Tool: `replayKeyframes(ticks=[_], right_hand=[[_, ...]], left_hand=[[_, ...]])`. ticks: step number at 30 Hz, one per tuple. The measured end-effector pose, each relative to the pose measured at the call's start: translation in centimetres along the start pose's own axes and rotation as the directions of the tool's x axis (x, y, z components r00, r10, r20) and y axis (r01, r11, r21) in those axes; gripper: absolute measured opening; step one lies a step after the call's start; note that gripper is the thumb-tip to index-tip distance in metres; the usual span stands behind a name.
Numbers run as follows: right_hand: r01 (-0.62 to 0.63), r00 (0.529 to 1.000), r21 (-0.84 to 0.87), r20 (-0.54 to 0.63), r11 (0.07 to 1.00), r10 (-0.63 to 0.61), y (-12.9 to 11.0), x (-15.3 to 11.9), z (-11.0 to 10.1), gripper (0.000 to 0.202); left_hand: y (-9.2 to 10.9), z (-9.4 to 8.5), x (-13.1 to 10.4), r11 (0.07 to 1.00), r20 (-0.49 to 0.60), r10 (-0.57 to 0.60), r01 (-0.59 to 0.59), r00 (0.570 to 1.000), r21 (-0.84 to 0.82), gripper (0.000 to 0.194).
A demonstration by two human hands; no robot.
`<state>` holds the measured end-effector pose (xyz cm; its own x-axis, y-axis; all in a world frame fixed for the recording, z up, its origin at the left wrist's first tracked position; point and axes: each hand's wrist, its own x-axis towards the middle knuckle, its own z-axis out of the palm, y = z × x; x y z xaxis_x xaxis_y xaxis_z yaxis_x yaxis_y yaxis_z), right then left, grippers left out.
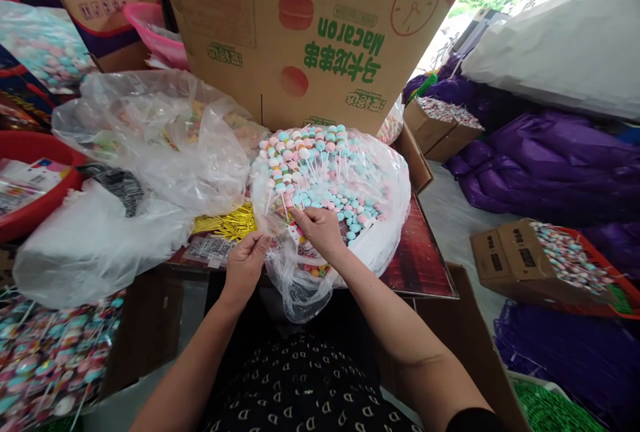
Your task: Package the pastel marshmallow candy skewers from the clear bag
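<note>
My right hand (320, 229) is closed in a pinch at the lower end of a white stick, part of a marshmallow skewer (281, 189). My left hand (247, 260) is also pinched, just left of the right one; whatever sits between its fingertips is too small to make out. Both hands are over the near side of a large clear plastic bag (395, 185), opened out on the table. Inside it lie many pink, white and blue marshmallow skewers (305, 149) and loose blue marshmallows (353, 209). Colourful printed wrapping (314, 265) shows below my right hand.
Gold twist ties (227, 222) lie left of the bag on the dark red table (420, 265). A tall carton (270, 39) stands behind. More plastic bags (150, 145) and a red basin (40, 145) are left. Filled cartons (515, 259) and purple sacks (540, 165) stand right.
</note>
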<state>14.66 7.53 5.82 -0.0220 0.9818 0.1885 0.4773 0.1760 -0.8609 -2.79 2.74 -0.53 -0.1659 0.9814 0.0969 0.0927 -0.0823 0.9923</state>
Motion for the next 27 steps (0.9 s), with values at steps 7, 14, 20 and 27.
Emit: replayKeyframes(ticks=[7,14,20,27], right_hand=[[-0.067,0.995,0.181,0.082,0.981,0.052,-1.0,2.8,-2.0,0.072],[-0.149,0.934,0.215,0.351,0.965,0.066,-1.2,0.6,-2.4,0.041],[-0.146,0.974,0.21,0.203,0.967,0.103,-0.3,-1.1,-0.5,0.044],[-0.119,0.971,0.184,0.227,0.976,0.076,0.0,-1.1,-1.1,0.06]], left_hand=[[0.9,-0.2,0.5,0.942,-0.106,-0.189,0.15,0.976,-0.3,0.042],[0.6,0.0,0.1,0.918,-0.113,-0.203,0.149,0.973,-0.367,0.043],[0.5,0.2,-0.3,0.892,0.043,-0.184,0.185,0.982,-0.412,0.047],[-0.6,-0.3,-0.5,0.938,0.133,-0.121,0.157,0.984,-0.309,0.04]])
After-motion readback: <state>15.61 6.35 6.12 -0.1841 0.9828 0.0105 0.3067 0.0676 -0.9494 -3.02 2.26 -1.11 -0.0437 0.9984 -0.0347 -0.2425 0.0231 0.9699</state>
